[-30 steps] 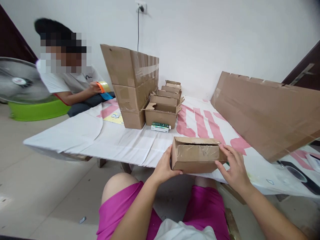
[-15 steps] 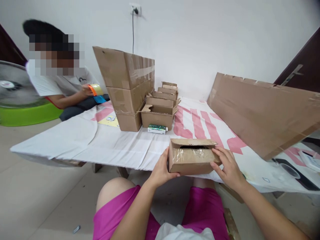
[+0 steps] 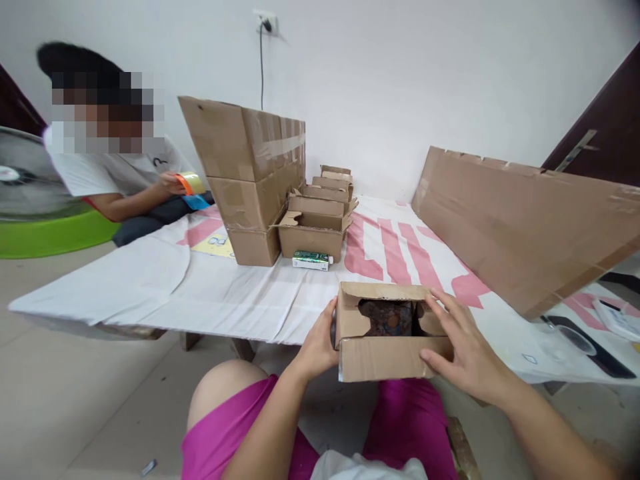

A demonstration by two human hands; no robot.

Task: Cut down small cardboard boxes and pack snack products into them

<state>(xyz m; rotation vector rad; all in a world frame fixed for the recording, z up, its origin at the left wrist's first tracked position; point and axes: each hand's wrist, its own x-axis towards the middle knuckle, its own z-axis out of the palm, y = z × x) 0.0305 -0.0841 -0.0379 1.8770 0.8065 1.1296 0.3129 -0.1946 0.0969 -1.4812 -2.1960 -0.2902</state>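
A small cardboard box (image 3: 370, 360) is at the table's near edge, just above my lap. Its front flap is folded out toward me, and between the two end flaps a dark brown item (image 3: 393, 318) shows inside; its kind I cannot make out. My left hand (image 3: 316, 343) is closed around the box's left end, with the fingers partly hidden. At the right end, my right hand (image 3: 463, 350) holds the box with its fingers on the back edge and its thumb on the front flap. Beyond the box lies a small green-and-white carton (image 3: 311, 261).
Taped boxes (image 3: 255, 197) are stacked at left, beside a row of open boxes (image 3: 311, 243). A large cardboard sheet (image 3: 520, 227) stands at right, near a tape roll (image 3: 575, 339). At far left, a person (image 3: 125, 177) holds a tape roll (image 3: 191, 183) near a fan (image 3: 20, 175).
The box's front flap has swung open toward me, exposing the end flaps and the dark item. My hands remain at the box's two ends. The whole view has shifted slightly.
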